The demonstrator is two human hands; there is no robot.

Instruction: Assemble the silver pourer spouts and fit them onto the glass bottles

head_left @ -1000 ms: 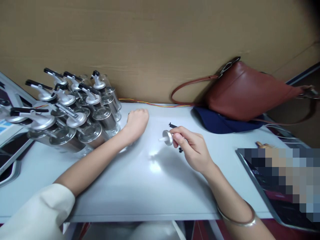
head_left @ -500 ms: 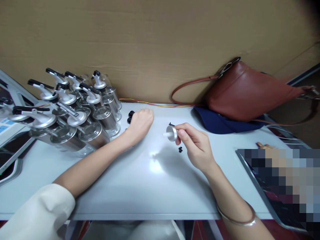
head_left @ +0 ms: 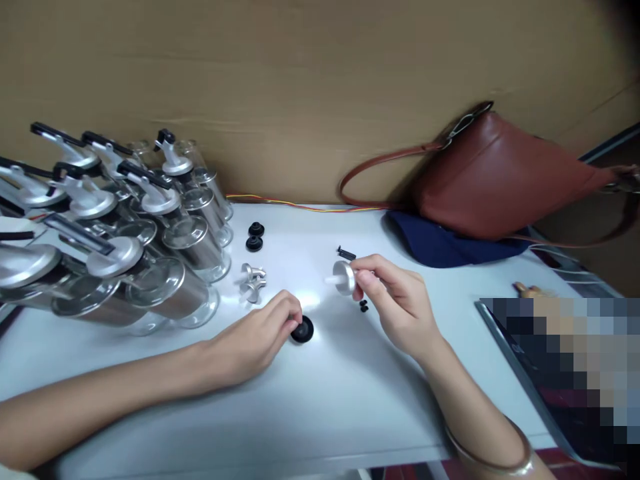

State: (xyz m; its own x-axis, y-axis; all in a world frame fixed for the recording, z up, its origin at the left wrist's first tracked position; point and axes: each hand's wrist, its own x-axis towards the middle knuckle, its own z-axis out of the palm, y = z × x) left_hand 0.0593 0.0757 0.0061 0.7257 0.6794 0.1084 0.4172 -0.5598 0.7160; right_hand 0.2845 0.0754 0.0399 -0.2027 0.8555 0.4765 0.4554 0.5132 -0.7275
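Note:
My left hand (head_left: pixel 257 340) is closed, its fingertips pinching the edge of a round black stopper (head_left: pixel 304 331) low over the table. Held between the thumb and fingers of my right hand (head_left: pixel 400 310) is a silver pourer top (head_left: pixel 344 277), its disc facing left with a short pale tube sticking out. Most of its spout is hidden by my fingers. Two more black stoppers (head_left: pixel 255 237) stand near the bottles, and two silver pourer tops (head_left: pixel 254 283) lie above my left hand. Small black parts (head_left: pixel 364 306) rest beside my right hand, and black lever pieces (head_left: pixel 346 253) lie just behind it.
Several glass-and-metal bottles (head_left: pixel 187 237), many with pourers fitted, crowd the left side. A brown bag (head_left: pixel 495 180) on a dark blue cap (head_left: pixel 430 243) occupies the back right. Thin wires (head_left: pixel 300 207) run along the cardboard wall (head_left: pixel 300 100). A partly blurred-out flat object (head_left: pixel 530 387) lies at right.
My left hand has come away from the black stoppers toward me, bringing one with it. My right hand still holds the pourer top in nearly the same spot. The view has shifted somewhat.

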